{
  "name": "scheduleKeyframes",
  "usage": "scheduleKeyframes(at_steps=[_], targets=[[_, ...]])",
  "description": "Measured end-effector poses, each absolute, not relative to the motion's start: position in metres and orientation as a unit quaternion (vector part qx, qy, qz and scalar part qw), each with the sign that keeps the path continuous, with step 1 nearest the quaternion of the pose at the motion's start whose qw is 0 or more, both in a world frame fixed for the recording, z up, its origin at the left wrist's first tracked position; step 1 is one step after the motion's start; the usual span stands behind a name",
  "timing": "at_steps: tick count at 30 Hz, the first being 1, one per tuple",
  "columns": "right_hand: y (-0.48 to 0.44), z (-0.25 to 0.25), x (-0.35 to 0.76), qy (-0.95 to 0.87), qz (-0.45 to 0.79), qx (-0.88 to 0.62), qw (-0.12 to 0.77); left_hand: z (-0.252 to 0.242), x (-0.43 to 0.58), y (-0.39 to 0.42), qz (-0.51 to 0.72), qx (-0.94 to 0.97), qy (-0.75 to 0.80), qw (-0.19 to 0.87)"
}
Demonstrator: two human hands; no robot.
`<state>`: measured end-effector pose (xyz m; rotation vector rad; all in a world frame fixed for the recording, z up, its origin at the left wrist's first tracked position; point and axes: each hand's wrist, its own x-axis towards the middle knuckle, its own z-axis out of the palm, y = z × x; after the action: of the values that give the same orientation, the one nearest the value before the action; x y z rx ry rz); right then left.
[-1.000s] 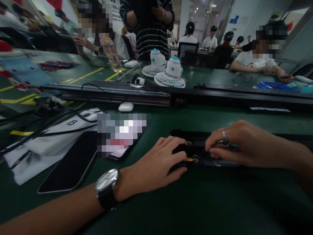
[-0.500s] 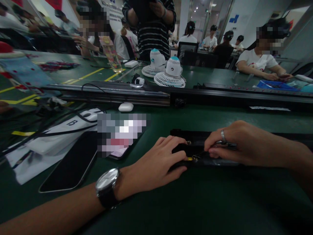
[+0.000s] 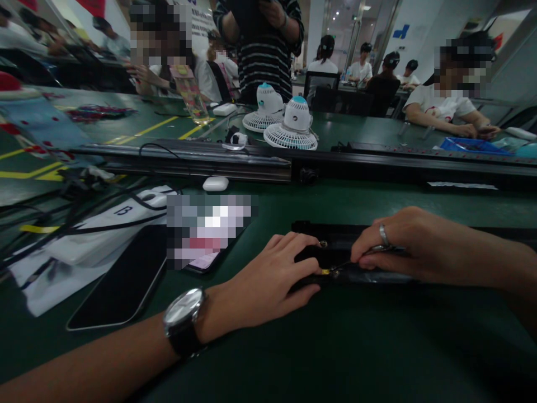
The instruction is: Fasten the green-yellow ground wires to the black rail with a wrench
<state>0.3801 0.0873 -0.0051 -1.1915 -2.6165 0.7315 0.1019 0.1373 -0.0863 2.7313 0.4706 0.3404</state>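
Note:
A long black channel-shaped bar lies on the green table under both of my hands. My left hand straddles its left end, thumb at the near side and fingers over the top. Beside the left index fingertip is a small yellow piece; a round metal fitting shows near the other fingers. My right hand pinches a slim metal tool, seemingly tweezers. Its thin tip points left, close to the yellow piece. Whether it touches that piece I cannot tell, and the gripping fingers hide part of the tool.
Left of my hands lie a lit phone, a dark phone and a white bag. Behind are a white earbud case, long dark rails and two white fans. People sit and stand beyond.
My right hand and the metal tool have shifted very slightly; the tip by the yellow piece sits a little differently. My left hand stays in place on the bar.

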Motion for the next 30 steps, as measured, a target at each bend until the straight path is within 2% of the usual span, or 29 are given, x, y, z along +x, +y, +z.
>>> scheduleKeyframes(at_steps=[17,30], targets=[[0.082,0.000,0.377,-0.879,0.270,-0.384,0.085,-0.087,0.102,0.138,0.108,0.966,0.165,0.166],[0.079,-0.003,0.368,-0.881,0.217,-0.415,0.065,-0.088,0.101,0.138,0.115,0.965,0.164,0.167]])
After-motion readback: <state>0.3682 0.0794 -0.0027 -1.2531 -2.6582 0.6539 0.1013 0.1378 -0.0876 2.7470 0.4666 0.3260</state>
